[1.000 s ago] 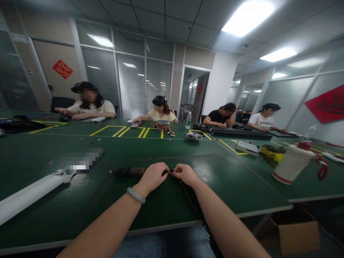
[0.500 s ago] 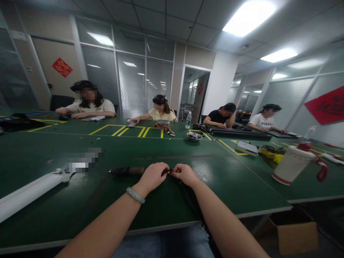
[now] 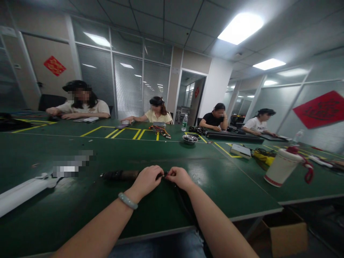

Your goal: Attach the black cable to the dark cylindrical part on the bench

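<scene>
A dark cylindrical hand tool (image 3: 122, 175) with a small metal tip lies across the green table, tip to the left. My left hand (image 3: 149, 182) is closed over its right end, thumb and fingers bent together. Close beside it, my right hand (image 3: 179, 178) pinches a small dark end with a shiny bit, almost touching the left fingertips. A thick black cable (image 3: 185, 206) runs from beneath my right hand toward the table's near edge. My fingers hide most of the spot where tool and cable meet.
A white arm-like object (image 3: 27, 191) lies at left, partly pixelated. At right stands a white cup (image 3: 283, 167) with a red lid and strap. Further back are a metal bowl (image 3: 190, 139), a water bottle (image 3: 184, 123) and several seated people. A cardboard box (image 3: 288, 236) sits below the table.
The view has turned slightly right, so the scene shifts left. My hands keep nearly the same pinching pose. Across the table, the person in black has raised a hand to the head.
</scene>
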`<state>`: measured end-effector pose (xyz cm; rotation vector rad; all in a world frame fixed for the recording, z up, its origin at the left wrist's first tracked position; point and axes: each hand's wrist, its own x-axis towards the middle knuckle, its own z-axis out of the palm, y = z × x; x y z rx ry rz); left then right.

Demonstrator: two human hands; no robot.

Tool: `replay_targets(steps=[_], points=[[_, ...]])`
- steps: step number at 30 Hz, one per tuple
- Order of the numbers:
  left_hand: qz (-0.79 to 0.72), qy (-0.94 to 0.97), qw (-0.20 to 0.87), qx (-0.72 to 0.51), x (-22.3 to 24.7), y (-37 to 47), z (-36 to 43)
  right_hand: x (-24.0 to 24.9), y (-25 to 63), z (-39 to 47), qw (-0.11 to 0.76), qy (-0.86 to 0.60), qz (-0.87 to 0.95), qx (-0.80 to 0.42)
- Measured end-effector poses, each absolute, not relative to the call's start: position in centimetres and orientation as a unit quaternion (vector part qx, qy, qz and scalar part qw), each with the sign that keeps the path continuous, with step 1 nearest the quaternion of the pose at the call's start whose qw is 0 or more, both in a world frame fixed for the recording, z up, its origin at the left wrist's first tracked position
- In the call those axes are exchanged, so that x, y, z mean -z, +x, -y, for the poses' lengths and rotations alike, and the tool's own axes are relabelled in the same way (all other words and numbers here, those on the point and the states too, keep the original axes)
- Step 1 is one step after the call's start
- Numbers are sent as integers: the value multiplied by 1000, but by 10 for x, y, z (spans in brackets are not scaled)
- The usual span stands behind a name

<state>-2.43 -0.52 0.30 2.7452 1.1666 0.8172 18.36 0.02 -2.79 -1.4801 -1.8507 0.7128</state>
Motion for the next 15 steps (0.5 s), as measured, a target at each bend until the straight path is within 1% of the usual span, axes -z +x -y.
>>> replay_targets(steps=[6,15], points=[[-374,879,9,-296,-5,-22,9,26,183,1,332,-566,709,-259],[-386,866,17,-318,-3,-22,10,26,182,1,332,-567,703,-272]])
